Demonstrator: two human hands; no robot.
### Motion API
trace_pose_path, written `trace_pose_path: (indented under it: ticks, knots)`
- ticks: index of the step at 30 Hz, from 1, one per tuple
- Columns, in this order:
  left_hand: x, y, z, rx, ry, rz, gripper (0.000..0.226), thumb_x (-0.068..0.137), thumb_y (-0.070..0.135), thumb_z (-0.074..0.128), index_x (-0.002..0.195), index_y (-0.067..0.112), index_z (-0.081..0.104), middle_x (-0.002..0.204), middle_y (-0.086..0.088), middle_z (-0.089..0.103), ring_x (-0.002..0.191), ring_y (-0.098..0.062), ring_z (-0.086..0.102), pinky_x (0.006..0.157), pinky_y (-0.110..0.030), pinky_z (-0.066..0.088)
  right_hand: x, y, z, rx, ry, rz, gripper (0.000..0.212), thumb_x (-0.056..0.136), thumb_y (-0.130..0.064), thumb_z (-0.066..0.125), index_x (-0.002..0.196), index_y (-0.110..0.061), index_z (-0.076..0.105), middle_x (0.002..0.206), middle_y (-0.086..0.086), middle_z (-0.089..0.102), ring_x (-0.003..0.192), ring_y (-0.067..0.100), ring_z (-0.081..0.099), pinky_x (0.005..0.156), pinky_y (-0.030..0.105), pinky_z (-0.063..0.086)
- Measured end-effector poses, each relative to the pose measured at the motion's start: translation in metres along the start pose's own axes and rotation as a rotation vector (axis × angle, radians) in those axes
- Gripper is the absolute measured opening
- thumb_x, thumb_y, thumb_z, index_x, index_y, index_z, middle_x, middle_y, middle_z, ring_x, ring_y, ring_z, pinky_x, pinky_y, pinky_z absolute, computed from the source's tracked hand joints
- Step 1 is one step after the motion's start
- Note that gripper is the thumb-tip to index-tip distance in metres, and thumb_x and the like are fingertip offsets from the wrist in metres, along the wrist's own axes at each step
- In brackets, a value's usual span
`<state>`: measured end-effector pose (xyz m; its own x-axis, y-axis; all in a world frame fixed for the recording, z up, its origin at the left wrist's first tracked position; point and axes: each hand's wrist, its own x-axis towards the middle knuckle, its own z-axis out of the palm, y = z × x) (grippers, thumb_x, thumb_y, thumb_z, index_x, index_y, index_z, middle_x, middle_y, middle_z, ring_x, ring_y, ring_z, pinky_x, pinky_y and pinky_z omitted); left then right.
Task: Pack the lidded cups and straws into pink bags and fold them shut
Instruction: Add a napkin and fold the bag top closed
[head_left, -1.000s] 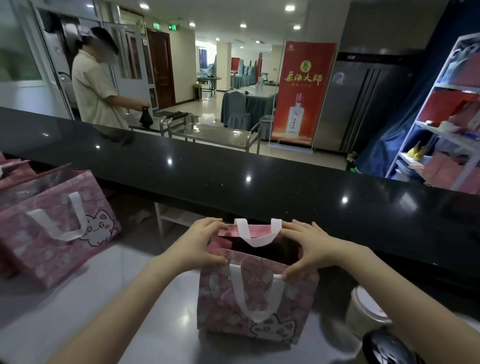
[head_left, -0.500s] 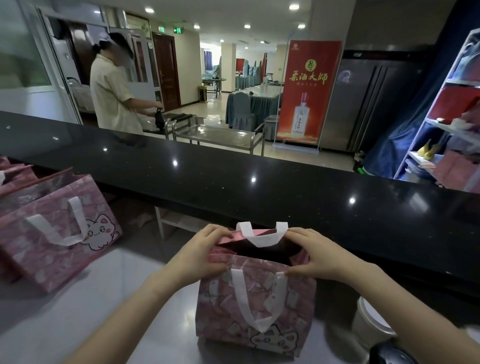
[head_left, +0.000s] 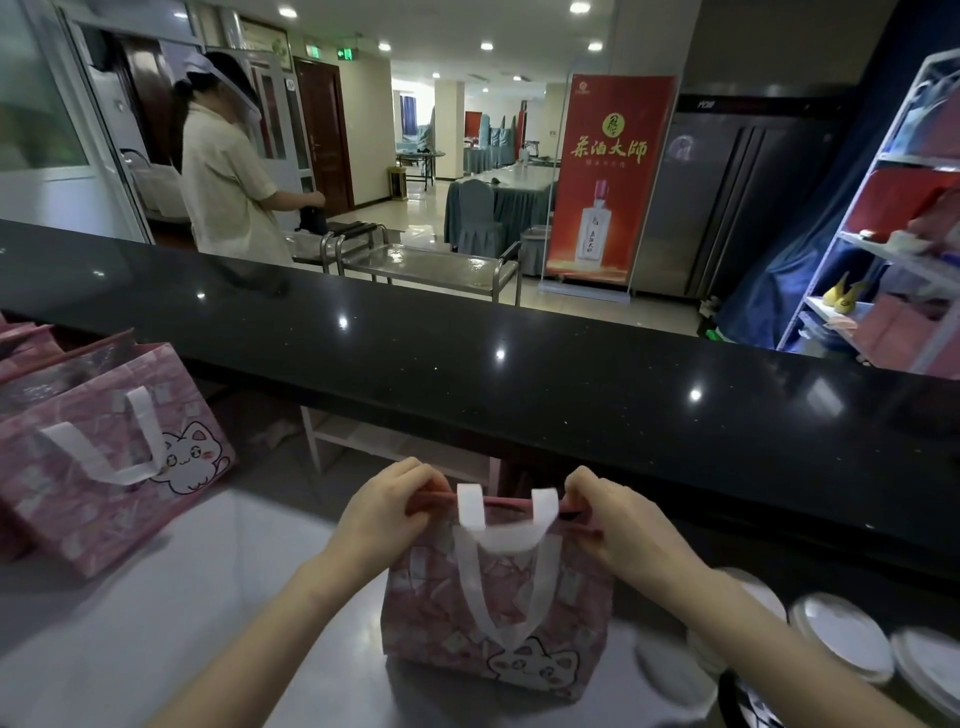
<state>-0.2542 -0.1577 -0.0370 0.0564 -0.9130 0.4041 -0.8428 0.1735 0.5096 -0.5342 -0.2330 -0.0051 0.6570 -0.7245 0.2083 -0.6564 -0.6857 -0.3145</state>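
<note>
— Pink bag (head_left: 498, 613), where does it stand?
— Upright on the grey counter (head_left: 182, 623), right in front of the person, with its cat print facing the camera.
— And the hands?
— Both grip it. The left hand (head_left: 384, 514) pinches the left end of the top edge and the right hand (head_left: 618, 525) pinches the right end, fingers curled over the rim. Between them the two sides of the mouth are drawn together. One white handle (head_left: 470, 512) shows above the edge; the other hangs down the front.
— Anything beside it?
— Some lidded cups (head_left: 836, 634) stand near the bag on the right, partly behind the right forearm and blurred. A second pink bag (head_left: 104, 457) leans tilted at the left, well apart.
— Farther out?
— A black ledge (head_left: 519, 364) runs across behind the counter. Beyond it a person in a pale shirt (head_left: 223, 182) stands by a steel trolley (head_left: 431, 260), with a red banner (head_left: 605, 182) and a shelf (head_left: 883, 249) to the right.
</note>
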Motion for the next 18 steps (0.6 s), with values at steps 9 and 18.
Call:
trace_pose_path:
  ticks: [9,18]
  knots:
    - [-0.017,-0.004,-0.021,-0.062,-0.067,-0.134,0.032,0.084,0.001,0.067,0.085,0.032,0.057,0.090,0.015,0.061,0.087,-0.006,0.060,0.074,-0.016,0.052,-0.016,-0.003,0.014,0.090,0.124,0.109,0.025,0.084,-0.020,0.068,0.099,-0.030,0.051,0.091,-0.014,0.056,0.083,0.002,0.054,0.071,0.024,0.051]
    - [-0.024,-0.004,-0.017,-0.055,-0.076,-0.157,0.039,0.086,-0.001,0.062,0.093,0.037,0.059,0.093,0.020,0.059,0.091,0.001,0.058,0.077,-0.010,0.048,-0.021,0.003,0.011,0.304,-0.008,0.209,0.045,0.076,-0.006,0.073,0.097,-0.039,0.050,0.103,-0.018,0.055,0.095,-0.001,0.056,0.073,0.020,0.055]
